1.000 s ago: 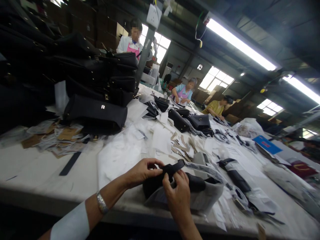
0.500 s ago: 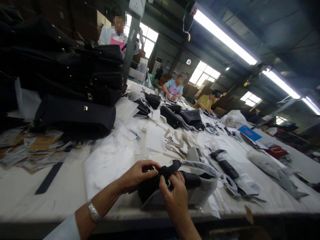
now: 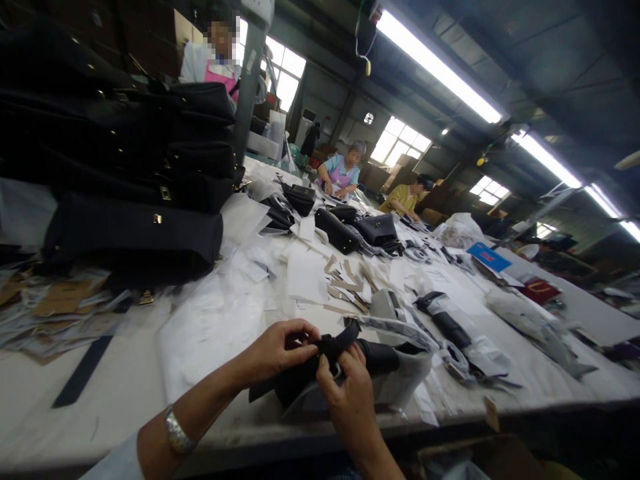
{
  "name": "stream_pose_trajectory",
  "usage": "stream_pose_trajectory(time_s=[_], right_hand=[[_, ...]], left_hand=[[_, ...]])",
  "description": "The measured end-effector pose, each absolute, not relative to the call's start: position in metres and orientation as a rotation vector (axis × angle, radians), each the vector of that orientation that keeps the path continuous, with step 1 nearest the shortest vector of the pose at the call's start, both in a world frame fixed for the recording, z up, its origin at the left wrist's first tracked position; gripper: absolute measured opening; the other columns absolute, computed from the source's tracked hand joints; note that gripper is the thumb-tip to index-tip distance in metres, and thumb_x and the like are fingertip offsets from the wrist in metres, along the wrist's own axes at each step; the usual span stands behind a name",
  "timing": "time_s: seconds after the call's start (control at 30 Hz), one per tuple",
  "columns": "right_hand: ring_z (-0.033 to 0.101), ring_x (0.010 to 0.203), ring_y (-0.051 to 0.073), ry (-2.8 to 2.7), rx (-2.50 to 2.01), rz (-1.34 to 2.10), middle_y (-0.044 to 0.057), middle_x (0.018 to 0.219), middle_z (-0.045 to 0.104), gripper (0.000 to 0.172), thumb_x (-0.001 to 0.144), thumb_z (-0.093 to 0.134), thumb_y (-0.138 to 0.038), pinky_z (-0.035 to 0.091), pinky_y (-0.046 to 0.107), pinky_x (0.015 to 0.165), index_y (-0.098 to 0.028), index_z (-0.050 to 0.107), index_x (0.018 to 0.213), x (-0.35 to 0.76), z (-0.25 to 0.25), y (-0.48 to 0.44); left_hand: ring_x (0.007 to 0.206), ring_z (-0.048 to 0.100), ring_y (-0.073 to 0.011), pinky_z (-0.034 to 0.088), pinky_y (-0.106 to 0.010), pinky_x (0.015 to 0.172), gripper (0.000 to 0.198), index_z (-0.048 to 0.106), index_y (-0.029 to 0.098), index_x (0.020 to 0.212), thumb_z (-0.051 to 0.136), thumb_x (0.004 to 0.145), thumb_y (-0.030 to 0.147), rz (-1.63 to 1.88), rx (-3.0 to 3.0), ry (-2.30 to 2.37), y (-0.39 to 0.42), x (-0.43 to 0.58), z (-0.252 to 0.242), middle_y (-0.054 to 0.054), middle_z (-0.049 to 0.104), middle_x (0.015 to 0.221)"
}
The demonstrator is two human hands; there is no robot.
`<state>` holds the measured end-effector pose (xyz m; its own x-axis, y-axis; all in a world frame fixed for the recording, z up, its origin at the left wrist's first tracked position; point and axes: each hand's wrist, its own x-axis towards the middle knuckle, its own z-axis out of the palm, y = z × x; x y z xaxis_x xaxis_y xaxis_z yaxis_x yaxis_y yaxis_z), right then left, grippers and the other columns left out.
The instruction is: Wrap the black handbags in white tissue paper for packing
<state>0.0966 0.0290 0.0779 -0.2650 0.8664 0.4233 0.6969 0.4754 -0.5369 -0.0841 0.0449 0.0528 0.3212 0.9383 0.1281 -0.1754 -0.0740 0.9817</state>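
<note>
My left hand (image 3: 278, 347) and my right hand (image 3: 346, 395) meet over a narrow black strap (image 3: 343, 341) near the front edge of the white table (image 3: 125, 383). Both hands pinch the strap, the left from the left side and the right from below. The strap belongs to a black bag (image 3: 373, 360) that lies on a grey cloth pouch (image 3: 407, 377) just behind my hands. A metal watch sits on my left wrist.
A tall stack of black handbags (image 3: 135, 173) fills the left. Paper slips, card strips and more black bags (image 3: 367, 230) litter the table. Wrapped black straps (image 3: 453, 330) lie to the right. Three people work at the far end.
The view has swung left and down a little. My hands stay on the strap, the right fingers shifting slightly along it.
</note>
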Motion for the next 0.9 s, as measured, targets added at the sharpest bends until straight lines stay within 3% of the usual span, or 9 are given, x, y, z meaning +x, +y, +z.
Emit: stream_pose_trajectory(time_s=[0.3, 0.43, 0.57, 0.77, 0.9], right_hand=[[0.064, 0.099, 0.025, -2.065, -1.283, 0.260, 0.006, 0.097, 0.072, 0.020, 0.092, 0.051, -0.025, 0.042, 0.043, 0.099, -0.022, 0.070, 0.096, 0.087, 0.079, 0.034], [0.061, 0.107, 0.026, -2.219, -1.205, 0.343, 0.007, 0.106, 0.071, 0.016, 0.092, 0.058, -0.028, 0.040, 0.043, 0.102, -0.022, 0.068, 0.104, 0.095, 0.097, 0.036], [0.060, 0.112, 0.025, -2.365, -1.022, 0.508, 0.006, 0.114, 0.070, 0.023, 0.094, 0.059, -0.033, 0.043, 0.041, 0.103, -0.023, 0.067, 0.113, 0.121, 0.115, 0.031], [0.068, 0.099, 0.021, -2.102, -1.122, 0.261, 0.007, 0.101, 0.074, 0.024, 0.100, 0.048, -0.029, 0.053, 0.035, 0.091, -0.021, 0.071, 0.100, 0.187, 0.115, 0.040], [0.063, 0.114, 0.026, -2.039, -1.165, -0.135, 0.009, 0.113, 0.072, 0.024, 0.097, 0.052, -0.026, 0.047, 0.046, 0.103, -0.021, 0.069, 0.114, 0.227, 0.116, 0.067]], left_hand=[[0.101, 0.059, -0.0211, 0.047, -0.031, 0.086, 0.018, 0.064, 0.022, 0.102, 0.058, 0.091, 0.034, 1.422, 1.397, 1.023, 0.033, -0.066, 0.040, -0.006, 0.063, 0.108], [0.117, 0.056, -0.0235, 0.041, -0.035, 0.104, 0.022, 0.067, 0.026, 0.109, 0.054, 0.095, 0.034, 1.612, 1.487, 1.240, 0.016, -0.055, 0.031, -0.006, 0.064, 0.120], [0.130, 0.050, -0.0273, 0.036, -0.038, 0.111, 0.046, 0.056, 0.027, 0.134, 0.057, 0.092, 0.045, 1.449, 1.532, 1.232, 0.009, -0.054, 0.032, -0.007, 0.058, 0.139], [0.113, 0.062, -0.0280, 0.043, -0.037, 0.100, 0.055, 0.063, 0.025, 0.128, 0.034, 0.097, 0.059, 1.114, 1.579, 1.272, 0.036, -0.058, 0.086, -0.006, 0.071, 0.119], [0.112, 0.062, -0.0320, 0.042, -0.034, 0.095, 0.048, 0.073, 0.022, 0.114, 0.057, 0.086, 0.058, 0.860, 1.775, 1.251, 0.073, -0.037, 0.128, -0.008, 0.073, 0.113]])
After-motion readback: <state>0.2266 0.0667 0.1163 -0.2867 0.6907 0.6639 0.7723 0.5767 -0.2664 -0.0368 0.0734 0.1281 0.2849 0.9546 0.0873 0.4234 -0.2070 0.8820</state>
